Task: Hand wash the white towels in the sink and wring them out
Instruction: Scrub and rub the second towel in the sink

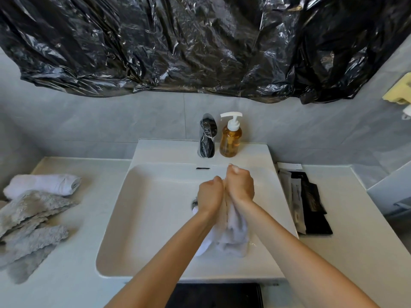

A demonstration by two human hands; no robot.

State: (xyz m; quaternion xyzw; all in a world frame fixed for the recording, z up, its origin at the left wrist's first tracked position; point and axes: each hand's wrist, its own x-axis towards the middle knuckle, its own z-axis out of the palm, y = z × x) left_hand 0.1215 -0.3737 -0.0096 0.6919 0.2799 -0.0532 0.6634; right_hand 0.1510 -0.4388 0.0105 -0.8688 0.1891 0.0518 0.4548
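Note:
Over the middle of the white sink (pixel 142 218), both my hands grip one wet white towel (pixel 233 236). My left hand (pixel 210 195) and my right hand (pixel 240 185) are fisted side by side around its upper end. The rest of the towel hangs bunched below my wrists into the basin. A second white towel (pixel 44 184) lies rolled on the counter at the left, touching the grey cloths. The chrome tap (pixel 207 135) stands behind the basin; no water stream shows.
An amber soap pump bottle (pixel 230 136) stands right of the tap. Grey fluffy cloths (pixel 29 227) are piled on the left counter. Black and white packets (pixel 307 201) lie on the right counter. Black plastic sheeting (pixel 200 41) covers the wall above.

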